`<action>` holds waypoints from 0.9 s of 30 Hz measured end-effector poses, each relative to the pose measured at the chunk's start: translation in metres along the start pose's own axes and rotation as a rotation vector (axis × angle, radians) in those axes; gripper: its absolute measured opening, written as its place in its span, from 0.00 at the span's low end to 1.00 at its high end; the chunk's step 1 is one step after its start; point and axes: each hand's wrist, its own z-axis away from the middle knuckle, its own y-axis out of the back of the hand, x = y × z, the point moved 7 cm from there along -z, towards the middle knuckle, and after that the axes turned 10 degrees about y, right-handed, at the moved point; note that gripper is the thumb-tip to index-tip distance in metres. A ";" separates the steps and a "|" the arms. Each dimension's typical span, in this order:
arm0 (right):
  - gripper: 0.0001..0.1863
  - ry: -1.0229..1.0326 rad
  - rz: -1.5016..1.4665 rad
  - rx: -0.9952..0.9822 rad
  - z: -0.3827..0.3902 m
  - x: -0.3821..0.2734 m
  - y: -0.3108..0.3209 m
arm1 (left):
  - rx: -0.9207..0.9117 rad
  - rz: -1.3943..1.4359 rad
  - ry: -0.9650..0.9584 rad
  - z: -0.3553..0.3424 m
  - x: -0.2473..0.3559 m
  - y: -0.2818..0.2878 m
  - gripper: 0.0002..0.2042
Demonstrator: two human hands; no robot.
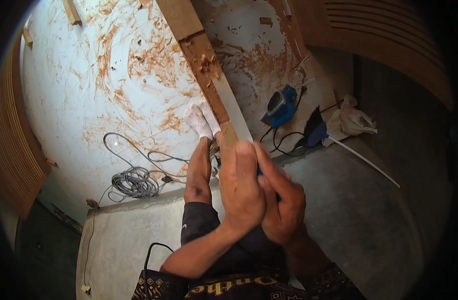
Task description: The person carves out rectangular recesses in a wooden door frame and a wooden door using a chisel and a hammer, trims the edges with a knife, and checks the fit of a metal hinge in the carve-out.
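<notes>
A long wooden beam (181, 20) runs from the top edge down to my hands. Part of its upper face is cut to a lower, darker recess (198, 56) with loose shavings lying in it, and a pale strip shows along its right side. My left hand (243, 187) is closed at the beam's near end, pressed against my right hand (285, 202), whose fingers are curled. Between the two, a small blue part (259, 171) of a tool shows. My fingers hide the rest, so its kind cannot be made out.
A blue electric planer (280, 107) lies right of the beam, near a blue-headed broom (316, 134) and a white plastic bag (351, 120). Coiled grey cable (135, 184) lies left of my legs. Grooved wooden panels (21, 125) stand at both sides. Shavings litter the white floor sheet (69, 115).
</notes>
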 end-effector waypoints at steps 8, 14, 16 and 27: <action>0.25 -0.070 0.030 -0.073 0.011 0.001 0.004 | -0.037 0.157 0.031 0.009 -0.014 -0.007 0.23; 0.25 -0.076 0.001 -0.083 0.006 0.001 0.003 | 0.001 0.120 0.033 0.016 -0.011 -0.005 0.22; 0.25 -0.060 0.024 -0.106 0.009 0.001 0.003 | -0.032 0.135 0.062 0.013 -0.002 -0.007 0.22; 0.24 -0.055 0.012 -0.059 0.005 -0.004 0.001 | -0.033 0.180 0.074 0.009 -0.001 -0.006 0.23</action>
